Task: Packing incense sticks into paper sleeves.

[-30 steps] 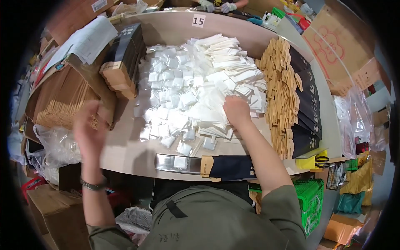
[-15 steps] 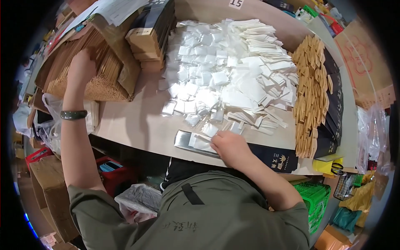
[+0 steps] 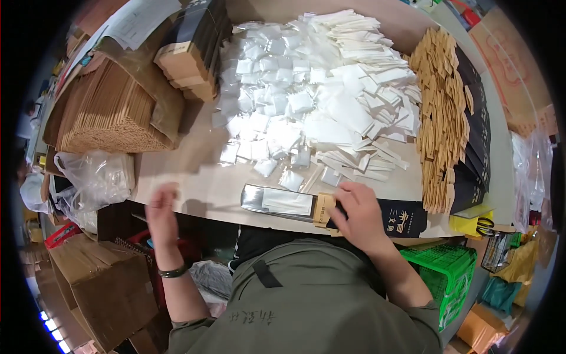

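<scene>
My right hand presses on a long black sleeve lying along the table's front edge. The hand covers the sleeve's middle, beside a brown band. The sleeve's left end is silvery, with a white packet on it. My left hand is blurred, just in front of the table edge at the left, with a dark band on its wrist. I cannot tell whether it holds anything. A wide pile of white packets covers the table beyond the sleeve.
A row of tan wooden pieces lies over stacked black sleeves at the right. A carton of brown sticks and stacked boxes stand at the left. A plastic bag, cardboard box and green crate sit lower.
My left hand has come back from the carton of brown sticks to the table's front edge. My right hand stays on the black sleeve and has shifted a little right.
</scene>
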A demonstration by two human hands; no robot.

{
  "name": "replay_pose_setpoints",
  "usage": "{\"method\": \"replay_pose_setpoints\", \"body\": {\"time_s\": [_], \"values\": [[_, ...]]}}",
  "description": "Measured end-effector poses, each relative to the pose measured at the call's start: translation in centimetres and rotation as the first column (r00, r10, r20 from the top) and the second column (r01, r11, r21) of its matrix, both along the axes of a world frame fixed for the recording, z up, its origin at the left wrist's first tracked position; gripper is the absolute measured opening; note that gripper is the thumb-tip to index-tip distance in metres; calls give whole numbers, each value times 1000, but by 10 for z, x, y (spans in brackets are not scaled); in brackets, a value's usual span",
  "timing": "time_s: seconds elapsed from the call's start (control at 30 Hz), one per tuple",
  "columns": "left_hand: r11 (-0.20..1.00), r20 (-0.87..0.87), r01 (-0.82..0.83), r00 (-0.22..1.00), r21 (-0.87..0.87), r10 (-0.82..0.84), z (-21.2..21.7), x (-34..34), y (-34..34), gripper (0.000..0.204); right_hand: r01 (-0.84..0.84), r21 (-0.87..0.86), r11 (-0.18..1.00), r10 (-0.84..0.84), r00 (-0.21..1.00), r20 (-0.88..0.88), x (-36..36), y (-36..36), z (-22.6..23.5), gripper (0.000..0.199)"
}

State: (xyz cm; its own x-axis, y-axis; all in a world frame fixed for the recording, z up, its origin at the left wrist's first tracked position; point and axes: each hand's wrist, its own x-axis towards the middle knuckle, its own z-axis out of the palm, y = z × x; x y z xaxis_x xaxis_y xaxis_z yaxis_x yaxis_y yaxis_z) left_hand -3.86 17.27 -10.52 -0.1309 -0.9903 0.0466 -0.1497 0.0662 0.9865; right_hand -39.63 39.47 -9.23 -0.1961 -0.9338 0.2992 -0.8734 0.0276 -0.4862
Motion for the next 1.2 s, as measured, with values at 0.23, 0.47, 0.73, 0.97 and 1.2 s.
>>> {"method": "replay_pose_setpoints", "body": {"time_s": [0.23,0.47,0.73,0.97,1.2], "values": [[846,534,470,662,252,-526,32,-59,7,7,-225,53,973,221,973,71,-6,15,-7,32],[836,429,534,789,-126,-440,-9,-151,93,13,-243,47,969,240,969,56,10,4,-15,35],[775,320,624,717,101,-619,-1,-190,124,34,-173,18,985,174,984,-34,8,0,-16,41],[464,832,770,543,-438,-116,33,-140,92,66,-361,-214,907,373,928,14,30,-11,6,12],[868,619,482,647,121,-446,43,-147,74,28,-27,0,1000,27,998,61,-134,12,135,15]]}}
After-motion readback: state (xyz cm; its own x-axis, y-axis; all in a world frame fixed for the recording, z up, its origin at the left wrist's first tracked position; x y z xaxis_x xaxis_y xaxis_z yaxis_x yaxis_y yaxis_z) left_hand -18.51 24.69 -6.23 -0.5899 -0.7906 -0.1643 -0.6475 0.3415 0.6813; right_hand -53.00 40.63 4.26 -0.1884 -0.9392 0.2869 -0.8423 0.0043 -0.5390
